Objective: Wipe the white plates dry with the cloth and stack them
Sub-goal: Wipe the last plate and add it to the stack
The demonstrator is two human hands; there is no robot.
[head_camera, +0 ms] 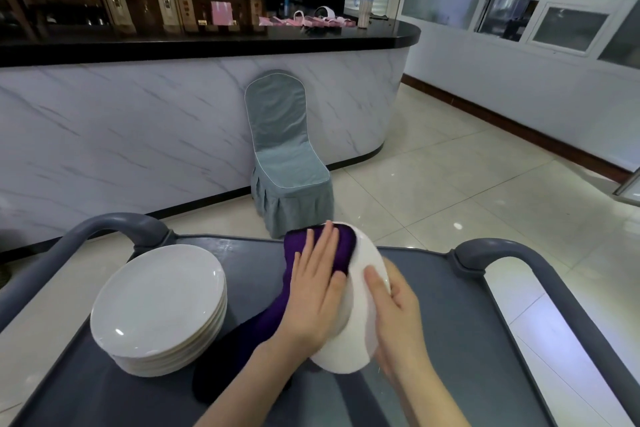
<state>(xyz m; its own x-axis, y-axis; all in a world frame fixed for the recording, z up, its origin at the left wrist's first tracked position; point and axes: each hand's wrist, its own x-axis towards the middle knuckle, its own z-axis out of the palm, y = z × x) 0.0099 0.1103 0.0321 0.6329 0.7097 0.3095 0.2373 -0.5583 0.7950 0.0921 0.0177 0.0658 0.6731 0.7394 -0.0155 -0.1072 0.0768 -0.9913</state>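
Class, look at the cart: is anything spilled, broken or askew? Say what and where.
Nothing stands out. The stack of plates sits even on the cart. The tilted plate is held by the right hand while the left hand presses the purple cloth on it.

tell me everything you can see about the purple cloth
The purple cloth is a soft, thick-looking fabric, deep violet, darker in shadow at its lower end. Its upper part lies against the face of the tilted white plate, pressed there by the left hand with straight fingers. The rest hangs down and trails onto the grey cart tray, beside the plate stack.
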